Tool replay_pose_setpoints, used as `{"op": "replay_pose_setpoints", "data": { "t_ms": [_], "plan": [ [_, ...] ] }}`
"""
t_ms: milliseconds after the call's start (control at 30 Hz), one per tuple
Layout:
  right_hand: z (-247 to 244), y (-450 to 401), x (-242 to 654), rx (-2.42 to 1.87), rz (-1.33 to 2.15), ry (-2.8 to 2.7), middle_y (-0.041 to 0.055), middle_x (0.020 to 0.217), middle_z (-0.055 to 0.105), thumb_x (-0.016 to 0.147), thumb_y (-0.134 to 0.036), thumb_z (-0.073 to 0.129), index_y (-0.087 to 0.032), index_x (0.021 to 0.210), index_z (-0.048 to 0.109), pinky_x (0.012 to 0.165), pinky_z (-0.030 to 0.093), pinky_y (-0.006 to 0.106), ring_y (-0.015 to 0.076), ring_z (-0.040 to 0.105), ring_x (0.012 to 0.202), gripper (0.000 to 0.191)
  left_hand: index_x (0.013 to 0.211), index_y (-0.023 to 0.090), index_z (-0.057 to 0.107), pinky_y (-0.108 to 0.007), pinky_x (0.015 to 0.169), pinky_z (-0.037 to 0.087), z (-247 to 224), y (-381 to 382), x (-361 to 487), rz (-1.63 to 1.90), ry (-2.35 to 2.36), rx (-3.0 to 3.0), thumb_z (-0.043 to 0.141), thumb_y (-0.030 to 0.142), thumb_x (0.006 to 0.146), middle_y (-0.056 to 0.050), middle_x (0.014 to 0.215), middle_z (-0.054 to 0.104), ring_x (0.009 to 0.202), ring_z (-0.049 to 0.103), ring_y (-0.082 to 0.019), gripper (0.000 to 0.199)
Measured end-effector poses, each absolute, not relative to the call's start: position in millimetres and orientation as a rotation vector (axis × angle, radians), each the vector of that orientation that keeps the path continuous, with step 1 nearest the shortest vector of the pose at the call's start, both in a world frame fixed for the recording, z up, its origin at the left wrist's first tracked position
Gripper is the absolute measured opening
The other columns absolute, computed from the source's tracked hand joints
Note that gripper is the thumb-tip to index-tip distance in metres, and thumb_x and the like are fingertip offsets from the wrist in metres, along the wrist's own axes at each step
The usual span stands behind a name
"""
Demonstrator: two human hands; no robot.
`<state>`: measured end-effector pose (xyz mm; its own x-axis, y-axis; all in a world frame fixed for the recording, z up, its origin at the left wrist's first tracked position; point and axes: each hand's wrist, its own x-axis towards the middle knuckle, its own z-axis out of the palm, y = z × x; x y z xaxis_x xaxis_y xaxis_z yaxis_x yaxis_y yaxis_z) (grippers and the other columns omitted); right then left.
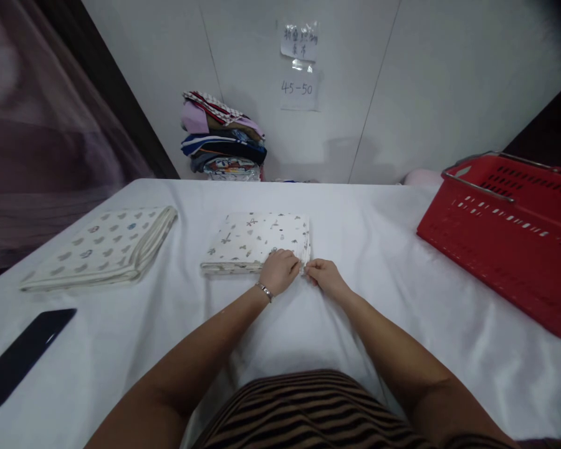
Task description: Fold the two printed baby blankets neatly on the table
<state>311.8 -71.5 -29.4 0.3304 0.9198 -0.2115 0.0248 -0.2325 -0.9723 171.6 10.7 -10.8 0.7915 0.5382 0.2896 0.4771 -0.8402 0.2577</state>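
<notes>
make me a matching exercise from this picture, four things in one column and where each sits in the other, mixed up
Things:
1. folded cloth with small grey prints
2. folded cloth with heart prints
3. red basket
4. stack of coloured fabrics

Places:
A. far back, against the white wall
B. right side of the table
C. left side of the table, apart from both hands
D. middle of the table, with the left hand on its near corner and the right hand pinching its edge

Pairs: 1-D, 2-C, 3-B, 4-A
</notes>
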Motion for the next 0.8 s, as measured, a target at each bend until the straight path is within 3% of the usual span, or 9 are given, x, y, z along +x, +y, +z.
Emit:
{"op": "replay_pose_setpoints", "data": {
  "t_ms": [300, 467, 800],
  "plan": [
    [-27, -72, 310, -1.538, 1.162, -0.844, -0.0047, 0.045, 0.051, 0.065, -0.03, 0.058, -0.017, 0.059, 0.055, 0.04, 0.026, 0.02, 0.0059, 0.038, 0.039, 0.015, 0.088, 0.02, 0.063, -0.035, 0.077, 0.039, -17, 4, 166, 0.621, 0.727, 2.833, 0.041, 0.027, 0.09, -0.005, 0.088, 0.061, 0.087, 0.051, -0.019, 0.023],
    [-32, -73, 313, -1.486, 1.187, -0.855, -0.004, 0.049, 0.054, 0.067, -0.031, 0.058, -0.017, 0.061, 0.056, 0.04, 0.025, 0.02, 0.0059, 0.038, 0.039, 0.015, 0.099, 0.022, 0.062, -0.038, 0.083, 0.039, -20, 3, 164, 0.586, 0.674, 2.81, 0.052, 0.027, 0.083, -0.006, 0.097, 0.061, 0.094, 0.051, -0.021, 0.019],
    [-31, -72, 325, -1.547, 1.106, -0.826, -0.005, 0.045, 0.052, 0.067, -0.037, 0.059, -0.018, 0.059, 0.055, 0.04, 0.026, 0.021, 0.0068, 0.039, 0.037, 0.021, 0.086, 0.021, 0.064, -0.035, 0.079, 0.04, -18, 4, 171, 0.667, 0.846, 2.65, 0.05, 0.027, 0.085, -0.004, 0.087, 0.061, 0.086, 0.052, -0.018, 0.016]
  ]
}}
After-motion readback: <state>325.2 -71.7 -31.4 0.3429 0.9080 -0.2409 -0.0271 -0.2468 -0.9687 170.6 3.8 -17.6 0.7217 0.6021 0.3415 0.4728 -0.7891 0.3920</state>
